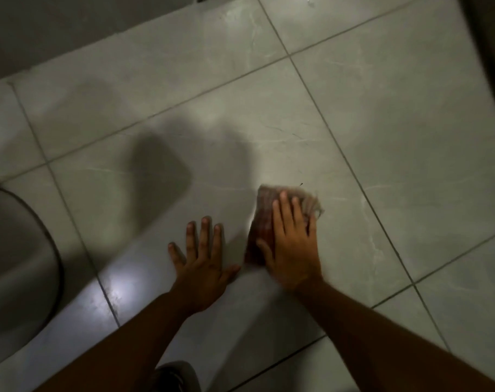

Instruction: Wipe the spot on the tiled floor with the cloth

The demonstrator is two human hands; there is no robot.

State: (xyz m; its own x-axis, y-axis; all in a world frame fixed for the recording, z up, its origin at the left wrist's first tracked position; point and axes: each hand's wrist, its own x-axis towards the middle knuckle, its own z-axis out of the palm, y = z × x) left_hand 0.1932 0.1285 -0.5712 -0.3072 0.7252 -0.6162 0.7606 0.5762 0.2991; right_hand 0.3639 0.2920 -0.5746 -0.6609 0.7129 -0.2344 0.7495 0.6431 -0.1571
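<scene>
A reddish-brown frayed cloth [262,222] lies flat on the pale grey tiled floor [368,123], near the middle of a large tile. My right hand [293,241] presses down on it, palm flat and fingers spread over the cloth, blurred by motion. Just left of it, my left hand [202,261] rests flat on the bare tile with fingers apart and holds nothing. The spot itself is not visible; the cloth and hand cover that patch.
A white toilet bowl [17,264] curves in at the left edge. A grey wall base [71,26] runs along the top left, and a dark door frame [492,52] stands at the right edge. A shoe [172,376] shows at the bottom.
</scene>
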